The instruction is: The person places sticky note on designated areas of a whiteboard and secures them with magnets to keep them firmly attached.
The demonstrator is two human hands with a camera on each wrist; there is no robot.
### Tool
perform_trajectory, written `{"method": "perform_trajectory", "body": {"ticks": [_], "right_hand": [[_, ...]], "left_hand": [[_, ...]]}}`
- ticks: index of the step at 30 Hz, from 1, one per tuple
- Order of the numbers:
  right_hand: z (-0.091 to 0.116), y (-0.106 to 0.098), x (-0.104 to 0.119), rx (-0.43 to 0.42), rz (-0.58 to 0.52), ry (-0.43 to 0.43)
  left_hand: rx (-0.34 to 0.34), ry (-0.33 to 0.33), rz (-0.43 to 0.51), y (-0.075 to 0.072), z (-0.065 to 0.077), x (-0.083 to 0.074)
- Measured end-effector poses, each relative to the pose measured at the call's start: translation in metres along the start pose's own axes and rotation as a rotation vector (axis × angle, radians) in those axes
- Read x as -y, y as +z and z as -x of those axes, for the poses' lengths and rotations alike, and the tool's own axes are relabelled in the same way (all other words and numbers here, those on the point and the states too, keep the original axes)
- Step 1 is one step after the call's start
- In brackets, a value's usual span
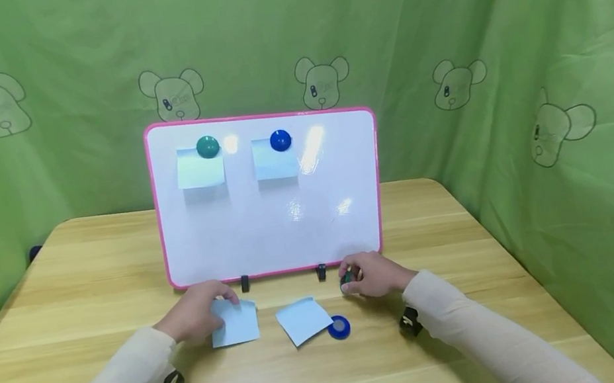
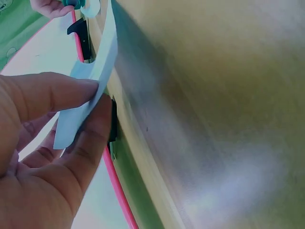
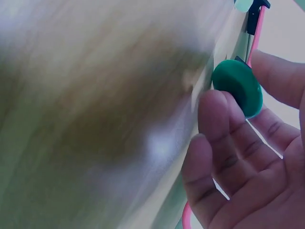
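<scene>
Between thumb and fingers my left hand (image 1: 199, 310) pinches a pale blue sticky note (image 1: 239, 323), which shows edge-on and slightly bent in the left wrist view. My right hand (image 1: 377, 274) holds a round green magnet (image 3: 237, 86) by its rim, near the whiteboard's lower right corner. On the table between the hands lies another blue sticky note (image 1: 305, 320), tilted, with one corner at a blue magnet (image 1: 339, 327) that lies flat-side up. The pink-framed whiteboard (image 1: 271, 230) carries two notes, one under a green magnet (image 1: 207, 147), the other under a blue magnet (image 1: 280, 141).
The whiteboard stands upright on black feet (image 1: 245, 283) on a wooden table (image 1: 86, 280). Green curtains (image 1: 267, 17) printed with bear heads enclose the back and sides. Black straps (image 1: 410, 322) sit at both wrists, below the sleeves.
</scene>
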State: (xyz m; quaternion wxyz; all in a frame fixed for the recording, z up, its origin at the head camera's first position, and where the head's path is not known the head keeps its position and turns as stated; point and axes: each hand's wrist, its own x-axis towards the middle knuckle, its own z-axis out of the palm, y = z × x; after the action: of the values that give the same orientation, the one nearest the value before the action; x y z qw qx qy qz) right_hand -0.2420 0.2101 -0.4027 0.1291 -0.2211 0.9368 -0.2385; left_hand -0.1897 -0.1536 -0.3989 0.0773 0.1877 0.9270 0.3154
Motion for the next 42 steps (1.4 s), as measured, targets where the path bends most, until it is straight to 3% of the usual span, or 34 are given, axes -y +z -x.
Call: {"method": "perform_trajectory", "body": {"ticks": [9, 16, 24, 30, 42], "right_hand": [[0.000, -0.001, 0.001, -0.017, -0.021, -0.012], [-0.002, 0.000, 0.002, -0.046, -0.024, 0.011], [-0.002, -0.002, 0.003, -0.097, -0.015, -0.012], [-0.003, -0.003, 0.002, -0.131, -0.015, -0.004], [-0.002, -0.010, 0.004, -0.166, -0.059, 0.041]], "left_hand": [[-0.043, 0.050, -0.008, -0.004, -0.002, 0.000], [-0.048, 0.025, 0.054, -0.008, -0.005, -0.005], [-0.075, 0.036, 0.044, -0.011, -0.011, -0.009], [-0.107, 0.081, 0.014, -0.013, -0.013, -0.013], [-0.101, 0.089, 0.031, -0.012, -0.017, -0.018]]}}
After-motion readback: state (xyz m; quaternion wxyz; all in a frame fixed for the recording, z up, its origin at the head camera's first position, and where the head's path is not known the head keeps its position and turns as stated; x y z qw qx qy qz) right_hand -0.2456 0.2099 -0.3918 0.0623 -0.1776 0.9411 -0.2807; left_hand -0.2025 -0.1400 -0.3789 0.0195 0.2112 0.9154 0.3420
